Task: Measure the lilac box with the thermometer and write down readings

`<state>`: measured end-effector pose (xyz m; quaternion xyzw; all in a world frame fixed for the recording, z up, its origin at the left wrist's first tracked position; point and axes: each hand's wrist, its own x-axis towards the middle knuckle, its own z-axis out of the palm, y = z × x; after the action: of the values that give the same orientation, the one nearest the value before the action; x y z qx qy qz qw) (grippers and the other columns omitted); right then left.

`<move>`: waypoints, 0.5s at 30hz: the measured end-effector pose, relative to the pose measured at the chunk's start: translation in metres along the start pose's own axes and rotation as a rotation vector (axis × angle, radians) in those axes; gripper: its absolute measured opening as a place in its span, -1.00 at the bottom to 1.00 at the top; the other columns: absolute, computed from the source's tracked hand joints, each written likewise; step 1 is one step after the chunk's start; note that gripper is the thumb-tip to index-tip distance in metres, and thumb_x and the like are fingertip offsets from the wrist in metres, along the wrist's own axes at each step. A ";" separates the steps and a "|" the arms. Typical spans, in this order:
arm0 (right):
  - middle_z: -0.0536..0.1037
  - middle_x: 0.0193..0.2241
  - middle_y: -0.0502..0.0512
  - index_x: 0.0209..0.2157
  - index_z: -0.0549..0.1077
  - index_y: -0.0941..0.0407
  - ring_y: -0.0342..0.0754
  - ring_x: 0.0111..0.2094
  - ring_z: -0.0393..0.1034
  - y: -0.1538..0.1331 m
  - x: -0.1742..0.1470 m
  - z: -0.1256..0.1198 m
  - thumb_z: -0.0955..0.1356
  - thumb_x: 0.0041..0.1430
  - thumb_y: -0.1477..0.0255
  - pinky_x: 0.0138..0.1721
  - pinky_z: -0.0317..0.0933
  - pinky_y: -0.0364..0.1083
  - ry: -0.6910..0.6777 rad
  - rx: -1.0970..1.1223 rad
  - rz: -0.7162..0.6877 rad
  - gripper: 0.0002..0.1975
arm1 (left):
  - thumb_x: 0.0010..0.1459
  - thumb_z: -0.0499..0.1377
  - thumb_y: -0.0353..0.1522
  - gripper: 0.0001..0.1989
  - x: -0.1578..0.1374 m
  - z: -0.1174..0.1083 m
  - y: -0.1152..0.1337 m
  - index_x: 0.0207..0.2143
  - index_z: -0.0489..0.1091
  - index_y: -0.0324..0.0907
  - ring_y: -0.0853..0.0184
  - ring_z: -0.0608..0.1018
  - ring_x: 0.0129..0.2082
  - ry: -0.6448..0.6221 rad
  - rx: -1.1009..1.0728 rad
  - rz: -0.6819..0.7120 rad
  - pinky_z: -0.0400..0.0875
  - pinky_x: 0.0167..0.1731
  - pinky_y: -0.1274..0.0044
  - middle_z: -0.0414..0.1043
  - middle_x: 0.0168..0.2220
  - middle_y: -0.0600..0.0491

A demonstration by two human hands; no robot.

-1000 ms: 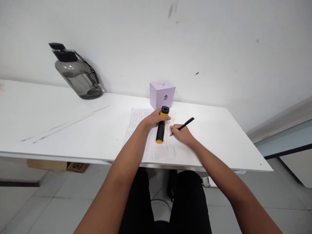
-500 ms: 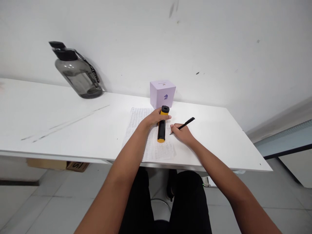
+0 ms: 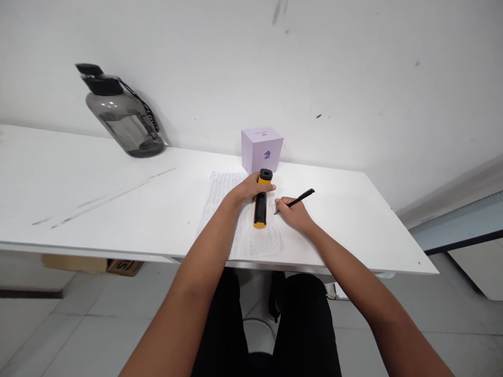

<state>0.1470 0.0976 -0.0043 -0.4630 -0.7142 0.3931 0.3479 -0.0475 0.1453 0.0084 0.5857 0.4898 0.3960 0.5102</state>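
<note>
In the head view, the left hand (image 3: 248, 188) has its fingers closed around the upper part of a yellow-and-black device (image 3: 260, 210), the thumb lying across its front below the black, hollowed top end. The device stands over a sheet of handwritten paper (image 3: 222, 189), its yellow lower end toward the person; whether it touches the paper, I cannot tell.

The right hand (image 3: 296, 214) rests just beside it on the white surface (image 3: 346, 235), fingers pinched together on a black pen (image 3: 302, 196) – its tip points down near the paper's right edge, though contact is too small to make out. Behind the device sits a lilac box (image 3: 262, 153), close to the wall (image 3: 220, 78). Well apart, at the far left, a grey see-through bottle (image 3: 121, 123) with a black cap stands on the surface – partly filled.
</note>
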 end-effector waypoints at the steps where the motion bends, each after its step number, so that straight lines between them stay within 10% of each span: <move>1: 0.36 -0.62 -0.03 -0.59 0.38 0.10 -0.13 -0.51 0.23 0.000 0.000 0.000 0.27 0.17 0.15 -0.41 0.14 -0.12 0.006 -0.001 0.001 -0.61 | -0.15 0.40 -0.24 -0.55 0.000 0.000 0.000 -0.20 0.36 -0.13 0.39 0.41 -0.45 -0.002 0.002 0.002 0.29 -0.38 0.47 0.35 -0.42 0.11; 15: 0.42 -0.60 -0.01 -0.61 0.37 0.10 -0.12 -0.49 0.28 -0.003 0.000 -0.001 0.27 0.16 0.16 -0.38 0.17 -0.12 0.008 0.007 0.001 -0.62 | -0.14 0.40 -0.23 -0.56 -0.002 0.001 0.001 -0.21 0.36 -0.12 0.40 0.39 -0.48 -0.018 -0.017 0.001 0.27 -0.42 0.47 0.33 -0.43 0.11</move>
<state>0.1468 0.0974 -0.0014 -0.4637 -0.7112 0.3938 0.3522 -0.0468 0.1432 0.0096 0.5850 0.4813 0.3954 0.5194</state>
